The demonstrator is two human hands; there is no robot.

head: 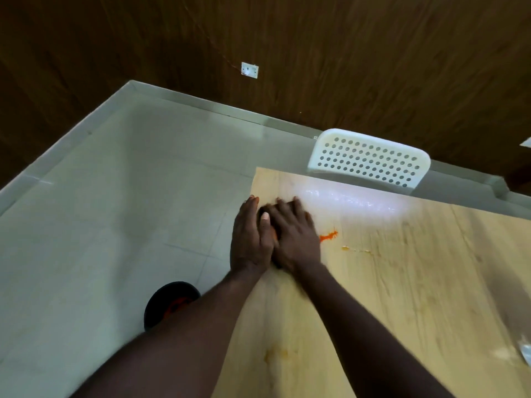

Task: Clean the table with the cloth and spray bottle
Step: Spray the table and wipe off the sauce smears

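Note:
My two hands lie side by side at the left edge of the light wooden table (402,282). My right hand (296,237) lies flat with fingers spread, pressing on a dark cloth (262,211), of which only small parts show under it. My left hand (248,239) rests against the table's edge with straight fingers, its thumb touching the cloth. An orange smear (329,235) sits just right of my right hand. Small yellowish spots (344,248) lie further right, and a faint yellow stain (275,354) is nearer me. I cannot make out a spray bottle.
A wet sheen (353,198) covers the table's far strip. A white perforated chair (370,162) stands behind the far edge. On the grey floor to the left lies a round black object with orange (169,303). A blurred pale thing (525,350) shows at the right border.

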